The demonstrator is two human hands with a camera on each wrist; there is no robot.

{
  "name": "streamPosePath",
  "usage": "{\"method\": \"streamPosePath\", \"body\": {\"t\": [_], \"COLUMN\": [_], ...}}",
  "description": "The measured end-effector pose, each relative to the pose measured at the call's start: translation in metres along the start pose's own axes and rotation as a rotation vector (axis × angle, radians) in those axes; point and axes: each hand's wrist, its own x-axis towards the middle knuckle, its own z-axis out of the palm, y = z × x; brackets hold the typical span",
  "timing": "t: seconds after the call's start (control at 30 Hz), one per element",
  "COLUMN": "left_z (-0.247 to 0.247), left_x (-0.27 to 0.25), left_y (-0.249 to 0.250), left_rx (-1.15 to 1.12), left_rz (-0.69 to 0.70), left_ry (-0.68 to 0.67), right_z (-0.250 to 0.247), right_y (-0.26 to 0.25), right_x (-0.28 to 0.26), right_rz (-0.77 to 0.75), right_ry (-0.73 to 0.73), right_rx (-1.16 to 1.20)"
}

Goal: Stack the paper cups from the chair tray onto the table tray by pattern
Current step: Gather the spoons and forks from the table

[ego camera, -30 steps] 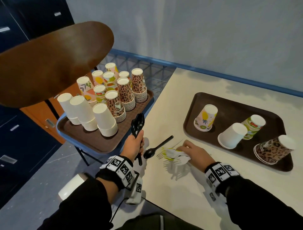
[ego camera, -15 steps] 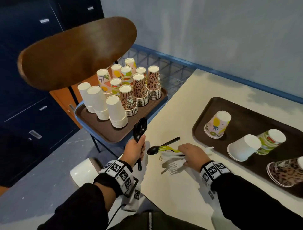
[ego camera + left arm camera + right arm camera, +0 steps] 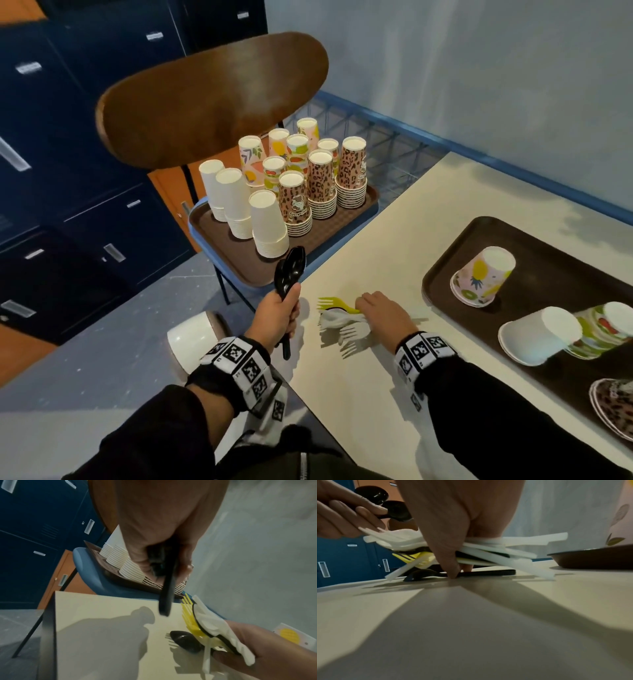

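You have two trays [image 3: 219, 240] [image 3: 445, 260], four upturned cups [image 3: 483, 277] on the table one, and eleven cup stacks [image 3: 267, 226] on the chair one: three white, three leopard, five fruit-patterned.

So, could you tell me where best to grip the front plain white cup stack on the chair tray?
Probably round the upper wall of the front plain white cup stack, coming from above and the table side: it stands upside down, narrow end up, and that side looks clear, with other stacks crowding behind.
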Motion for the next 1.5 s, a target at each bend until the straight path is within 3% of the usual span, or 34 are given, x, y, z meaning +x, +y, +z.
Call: {"method": "streamPosePath", "body": {"t": [0.13, 0.23, 0.43, 0.57, 0.73, 0.87, 1.07, 1.33, 1.5], "left_z": [-0.008, -0.023, -0.11, -0.197, -0.291, -0.332, -0.352, -0.345, -0.34], "left_x": [0.003, 0.011, 0.036, 0.058, 0.084, 0.087, 0.109, 0.142, 0.165], "left_y": [0.005, 0.013, 0.028, 0.018, -0.032, -0.077, -0.166, -0.272, -0.335], "left_rx": [0.023, -0.027, -0.132, -0.229, -0.229, -0.236, -0.357, -0.352, -0.301], "left_rz": [0.043, 0.114, 0.193, 0.135, -0.048, -0.226, -0.566, -0.731, -0.768], "left_ry": [0.024, 0.08, 0.373, 0.481, 0.422, 0.364, 0.359, 0.242, 0.196], "right_z": [-0.003, -0.014, -0.043, -0.051, -0.032, 0.006, 0.105, 0.254, 0.309], "right_y": [-0.006, -0.032, -0.121, -0.198, -0.284, -0.322, -0.337, -0.332, -0.327], "right_x": [0.002, 0.012, 0.068, 0.119, 0.189, 0.231, 0.285, 0.334, 0.349], "right_rz": [0.048, 0.057, -0.093, -0.175, -0.109, 0.035, 0.154, 0.17, 0.188], "right_ry": [0.007, 0.105, 0.124, 0.039, -0.154, -0.278, -0.512, -0.784, -0.924], "right_rx": [0.095, 0.348, 0.497, 0.601, 0.848, 0.791, 0.753, 0.451, 0.396]}}
